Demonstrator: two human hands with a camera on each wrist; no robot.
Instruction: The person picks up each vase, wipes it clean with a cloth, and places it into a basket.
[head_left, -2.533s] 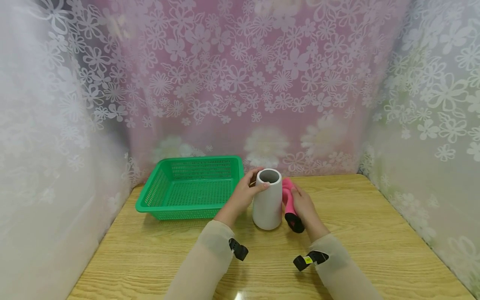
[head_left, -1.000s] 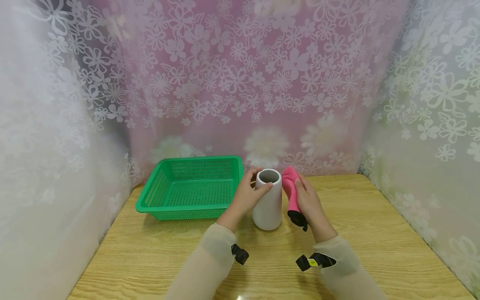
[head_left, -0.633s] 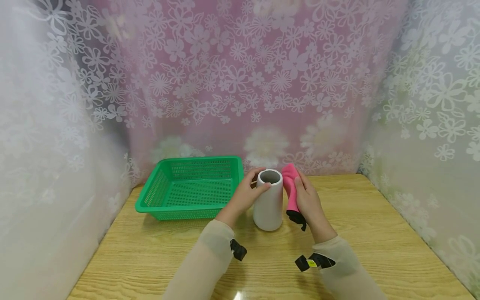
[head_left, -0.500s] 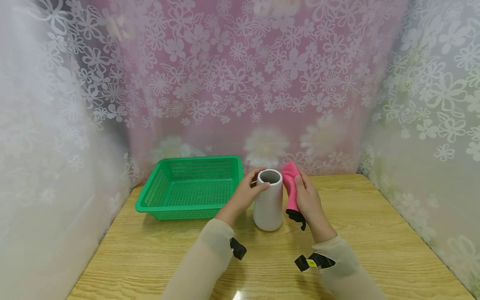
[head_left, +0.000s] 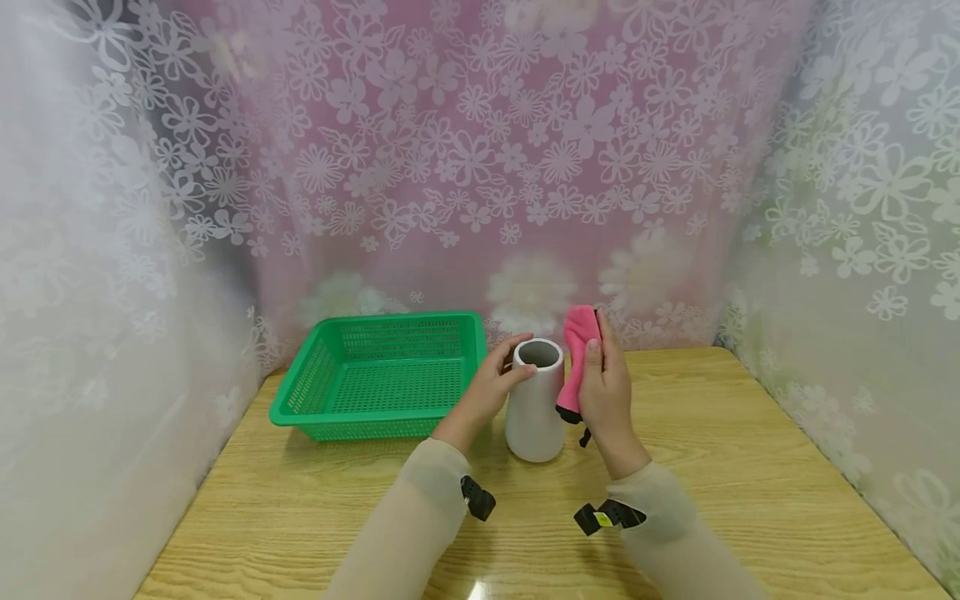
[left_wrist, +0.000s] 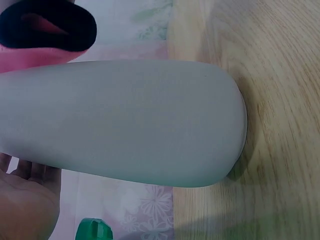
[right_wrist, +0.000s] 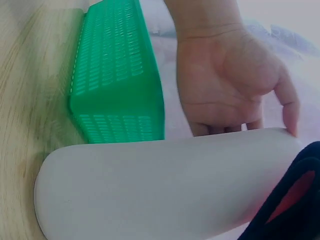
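Note:
A tall white vase (head_left: 535, 417) with a wide round mouth stands upright on the wooden table (head_left: 720, 467). My left hand (head_left: 489, 387) grips it near the top, thumb at the rim and fingers round the far side. Beside the vase, my right hand (head_left: 609, 390) holds a soft pink cloth piece (head_left: 579, 337) upright, thumb pressed across its front. Its lower end has a black-edged opening (left_wrist: 82, 30), and a short black tab hangs below. In the right wrist view that black edge overlaps the upper part of the vase.
A green perforated plastic basket (head_left: 378, 414) stands at the left back of the table, just left of my left hand. Flowered curtains (head_left: 465, 167) close off the back and both sides. Each wrist wears a black strapped camera.
My right hand has raised the pink cloth piece and tipped its lower end toward the vase. The vase and my left hand have stayed nearly in place.

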